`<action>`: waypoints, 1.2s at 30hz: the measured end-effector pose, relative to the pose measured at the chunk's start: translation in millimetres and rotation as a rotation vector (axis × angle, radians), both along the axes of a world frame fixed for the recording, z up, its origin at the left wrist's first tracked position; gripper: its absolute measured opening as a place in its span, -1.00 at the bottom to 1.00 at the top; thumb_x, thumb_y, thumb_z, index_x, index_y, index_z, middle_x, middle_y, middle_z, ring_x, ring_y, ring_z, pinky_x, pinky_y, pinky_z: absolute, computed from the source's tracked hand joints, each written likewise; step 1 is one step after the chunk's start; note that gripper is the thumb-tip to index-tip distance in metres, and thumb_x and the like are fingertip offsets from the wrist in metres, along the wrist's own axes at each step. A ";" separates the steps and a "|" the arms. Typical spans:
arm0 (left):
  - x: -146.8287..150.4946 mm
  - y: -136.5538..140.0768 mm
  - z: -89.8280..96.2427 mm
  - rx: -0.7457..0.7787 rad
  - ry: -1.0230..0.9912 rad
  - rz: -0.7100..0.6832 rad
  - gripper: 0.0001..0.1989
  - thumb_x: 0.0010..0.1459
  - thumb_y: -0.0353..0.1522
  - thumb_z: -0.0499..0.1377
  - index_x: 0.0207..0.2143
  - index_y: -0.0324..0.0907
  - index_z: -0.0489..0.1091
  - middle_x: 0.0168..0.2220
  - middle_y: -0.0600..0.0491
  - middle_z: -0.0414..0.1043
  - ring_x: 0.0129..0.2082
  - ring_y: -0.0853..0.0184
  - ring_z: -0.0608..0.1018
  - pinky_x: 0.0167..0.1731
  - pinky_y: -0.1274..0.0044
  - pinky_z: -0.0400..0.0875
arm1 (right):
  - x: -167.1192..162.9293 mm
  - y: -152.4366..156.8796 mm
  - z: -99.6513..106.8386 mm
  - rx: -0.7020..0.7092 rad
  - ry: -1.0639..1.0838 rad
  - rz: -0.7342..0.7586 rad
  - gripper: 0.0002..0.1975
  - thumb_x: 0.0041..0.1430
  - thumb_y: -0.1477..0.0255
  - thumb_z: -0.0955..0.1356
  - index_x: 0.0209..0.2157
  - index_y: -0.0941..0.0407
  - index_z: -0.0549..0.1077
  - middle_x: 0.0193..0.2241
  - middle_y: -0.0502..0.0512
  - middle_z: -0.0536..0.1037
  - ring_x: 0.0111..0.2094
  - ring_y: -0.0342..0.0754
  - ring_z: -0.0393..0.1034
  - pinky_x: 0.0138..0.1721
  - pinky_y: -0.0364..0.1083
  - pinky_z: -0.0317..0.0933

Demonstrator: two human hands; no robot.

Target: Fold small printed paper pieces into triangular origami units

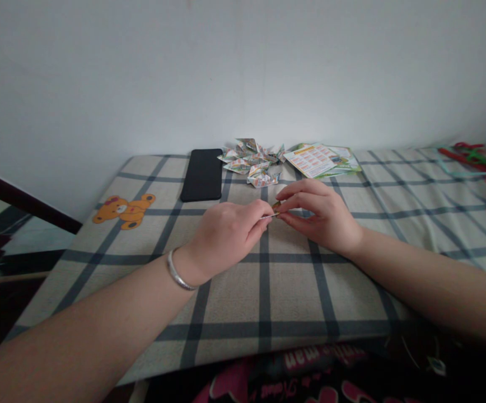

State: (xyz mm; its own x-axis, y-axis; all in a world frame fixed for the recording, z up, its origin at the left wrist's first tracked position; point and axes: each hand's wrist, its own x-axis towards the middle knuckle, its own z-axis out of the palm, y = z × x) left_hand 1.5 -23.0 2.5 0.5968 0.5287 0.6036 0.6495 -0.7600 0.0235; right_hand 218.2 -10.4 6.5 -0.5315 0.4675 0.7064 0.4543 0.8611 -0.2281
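Observation:
A small piece of printed paper (pixel 275 208) is pinched between my two hands over the middle of the table; most of it is hidden by the fingers. My left hand (pixel 234 226), with a silver bangle (pixel 178 272) on its wrist, grips the paper's left end between thumb and fingers. On the other end, my right hand (pixel 321 215) holds it between thumb and fingertips. Just beyond the hands lie several folded printed paper pieces (pixel 249 159) in a cluster. Flat printed cards (pixel 312 159) are stacked to the right of them.
A black phone (pixel 203 174) lies left of the folded pieces. Farther left is an orange teddy bear cutout (pixel 125 211). Red, green and light-blue strips (pixel 476 159) sit at the far right. A checked cloth (pixel 230 310) covers the table, which meets a white wall (pixel 243 73) behind.

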 end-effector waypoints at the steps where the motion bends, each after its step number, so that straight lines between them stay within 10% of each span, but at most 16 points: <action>1: 0.1 -0.1 0.3 -0.002 -0.003 0.002 -0.90 0.29 -0.34 0.06 -0.22 -0.16 0.34 -0.45 0.12 0.52 -0.50 0.38 0.55 -0.52 0.57 0.27 | -0.2 -0.1 -0.1 -0.005 0.002 -0.002 -0.97 0.19 0.47 0.37 -0.31 0.07 0.47 -0.23 0.10 0.55 -0.15 -0.04 0.45 -0.13 -0.03 0.34; 15: 2.7 -2.9 2.8 -0.305 -0.155 -0.020 -0.95 0.26 -0.41 0.10 -0.28 -0.19 0.35 -0.45 0.13 0.51 -0.45 0.41 0.57 -0.44 0.60 0.36 | 2.0 -2.2 0.5 0.109 -0.034 -0.077 -0.97 0.17 0.43 0.41 -0.34 0.05 0.47 -0.18 0.09 0.55 -0.16 -0.02 0.45 -0.14 0.01 0.31; 36: 2.1 -0.7 1.0 -0.062 0.084 0.009 -0.85 0.29 -0.33 0.07 -0.22 -0.18 0.40 -0.46 0.07 0.54 -0.48 0.29 0.58 -0.50 0.51 0.31 | -0.4 2.6 -2.1 0.018 -0.125 0.035 -0.93 0.19 0.54 0.34 -0.27 0.12 0.43 -0.12 0.16 0.50 -0.08 0.01 0.38 -0.06 0.02 0.29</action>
State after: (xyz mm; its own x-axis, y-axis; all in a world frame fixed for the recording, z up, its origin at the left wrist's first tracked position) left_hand 3.6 -23.7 3.5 0.6389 0.5693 0.5175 0.6580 -0.7528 0.0158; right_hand 217.8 -7.8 4.4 -0.6314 0.4354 0.6417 0.4481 0.8802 -0.1564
